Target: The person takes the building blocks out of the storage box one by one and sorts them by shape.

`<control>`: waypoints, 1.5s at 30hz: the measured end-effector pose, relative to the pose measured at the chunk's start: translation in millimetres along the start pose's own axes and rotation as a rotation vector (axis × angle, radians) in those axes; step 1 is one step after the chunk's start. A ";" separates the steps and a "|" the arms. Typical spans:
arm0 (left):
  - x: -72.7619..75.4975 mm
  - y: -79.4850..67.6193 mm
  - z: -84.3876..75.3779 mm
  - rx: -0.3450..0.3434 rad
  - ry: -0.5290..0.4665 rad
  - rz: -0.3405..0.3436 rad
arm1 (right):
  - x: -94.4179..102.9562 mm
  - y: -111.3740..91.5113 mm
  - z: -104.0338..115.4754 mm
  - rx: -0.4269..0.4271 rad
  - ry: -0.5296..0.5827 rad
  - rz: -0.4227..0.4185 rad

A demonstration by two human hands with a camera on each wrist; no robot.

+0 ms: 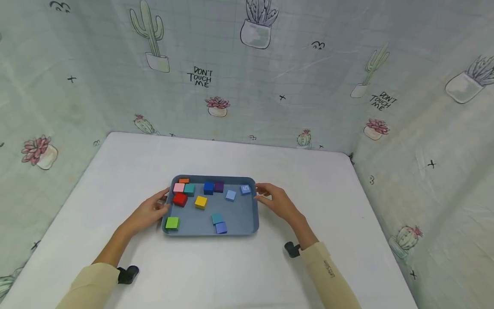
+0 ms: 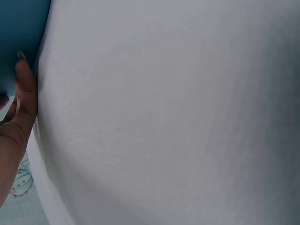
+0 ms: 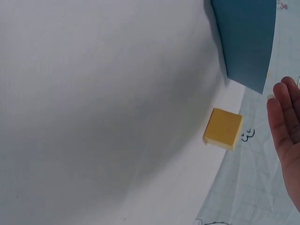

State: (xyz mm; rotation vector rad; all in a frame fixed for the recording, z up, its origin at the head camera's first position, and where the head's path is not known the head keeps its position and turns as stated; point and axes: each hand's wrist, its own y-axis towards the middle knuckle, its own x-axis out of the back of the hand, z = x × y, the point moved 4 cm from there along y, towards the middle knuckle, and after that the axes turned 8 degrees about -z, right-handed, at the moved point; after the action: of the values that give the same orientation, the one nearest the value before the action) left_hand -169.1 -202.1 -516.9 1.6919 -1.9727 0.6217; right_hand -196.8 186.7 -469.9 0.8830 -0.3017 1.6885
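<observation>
Blue-grey rect. tray (image 1: pixel 241 214) sits mid-table, its dozen coloured blks all inside: far-left corner has orange blk (image 1: pixel 184 180), pink blk (image 1: pixel 179 188) & teal blk (image 1: pixel 189 189), w/ red blk (image 1: pixel 180 199) just nearer; yellow blk (image 1: pixel 200 202) a bit R of that. Dark blue blk (image 1: pixel 209 188) & purple blk (image 1: pixel 218 187) pair up along far side; two light blue blks (image 1: pixel 230 195) toward R end, one w/ white marking. Green blk (image 1: pixel 172 223) in near-left corner, blue-teal blk (image 1: pixel 217 219) touching periwinkle blk (image 1: pixel 221 228) by near wall. L hand (image 1: pixel 148 213) at tray's L end, one digit extended against its side; can't tell if the others curl round it. R hand (image 1: pixel 275 201) at R end, fingers straight & loose, nothing grasped; contact w/ rim unclear. R wrist view also shows a yellow blk near tray's end; can't tell if it's the same one. Beige sleeves (image 1: pixel 328 274), black wrist units (image 1: pixel 292 249), white table (image 1: pixel 216 274), cactus-print cloth (image 1: pixel 239 77) behind & at sides.
</observation>
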 end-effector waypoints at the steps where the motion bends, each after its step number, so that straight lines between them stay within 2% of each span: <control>1: -0.3 1.0 0.1 0.004 -0.002 -0.003 | -0.2 0.3 1.1 0.003 0.003 -0.003; 8: 0.1 3.9 0.3 0.023 -0.019 -0.011 | -10.3 4.5 11.4 0.036 -0.001 0.043; 12: -0.7 3.2 0.1 0.031 -0.026 -0.009 | -18.0 6.8 16.6 0.026 0.000 0.076; 20: -2.3 2.6 1.2 0.034 -0.017 -0.015 | -32.9 9.9 25.2 -0.033 -0.066 0.119; 26: -1.5 1.3 3.1 0.021 0.009 -0.017 | -42.2 11.6 33.7 -0.031 -0.136 0.148; 35: -0.8 3.5 -0.9 0.021 -0.027 -0.018 | -48.5 20.9 49.7 0.013 -0.125 0.164; 42: -0.5 2.6 -0.6 0.020 -0.021 -0.025 | -57.7 27.5 60.0 0.071 -0.131 0.246; 45: -0.4 2.6 0.1 0.015 -0.020 -0.026 | -58.5 30.7 64.9 0.085 -0.124 0.249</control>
State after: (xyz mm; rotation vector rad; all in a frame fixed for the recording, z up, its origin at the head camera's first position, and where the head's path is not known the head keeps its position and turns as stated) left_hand -171.7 -201.5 -517.3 1.7362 -1.9613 0.6139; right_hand -195.4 94.9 -458.2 1.0506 -0.4416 1.8903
